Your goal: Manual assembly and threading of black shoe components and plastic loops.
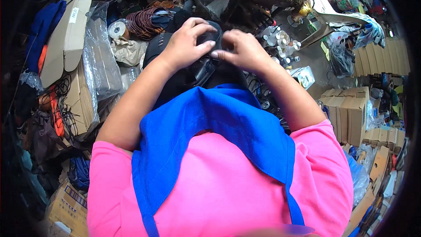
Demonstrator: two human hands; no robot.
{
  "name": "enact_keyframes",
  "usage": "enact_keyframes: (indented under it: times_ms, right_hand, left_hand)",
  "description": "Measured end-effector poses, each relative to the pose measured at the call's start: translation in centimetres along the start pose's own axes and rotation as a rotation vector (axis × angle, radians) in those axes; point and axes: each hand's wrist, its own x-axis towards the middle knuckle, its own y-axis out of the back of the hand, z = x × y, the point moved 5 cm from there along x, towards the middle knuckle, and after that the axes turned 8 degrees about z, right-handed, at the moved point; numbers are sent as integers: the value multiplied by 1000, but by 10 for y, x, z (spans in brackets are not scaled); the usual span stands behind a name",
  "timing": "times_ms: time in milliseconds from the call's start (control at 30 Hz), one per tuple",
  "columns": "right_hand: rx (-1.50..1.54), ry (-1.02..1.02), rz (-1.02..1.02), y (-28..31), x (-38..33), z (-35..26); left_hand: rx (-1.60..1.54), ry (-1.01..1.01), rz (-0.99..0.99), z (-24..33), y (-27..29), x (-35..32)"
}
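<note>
The glossy black item [204,71], located between and just below the part-curled left hand [188,44] and right hand [246,52], whose grip cannot be confirmed, is probably light and pliable; hold its edges.

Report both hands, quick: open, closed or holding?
Left hand: half-curled, thumb and fingers apart, at the black item; hold cannot be told.
Right hand: curled, at the same item; hold cannot be told.
</note>
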Motion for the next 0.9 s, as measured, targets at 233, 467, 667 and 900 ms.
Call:
enact_keyframes:
  times_ms: [233, 467, 667, 900]
  right_hand:
    - [200, -39, -355, -23, -15, 0]
    - [515, -295, -181, 20, -42, 2]
    - [233, -105, -109, 9, -36, 4]
    - [102, -53, -114, 2, -24, 1]
  left_hand:
    - [-88, 53, -106, -22, -32, 1]
    - [-102, 74, -179, -31, -29, 6]
    - [-101, -80, -446, -29, -7, 21]
    - [-91, -29, -408, -30, -5, 19]
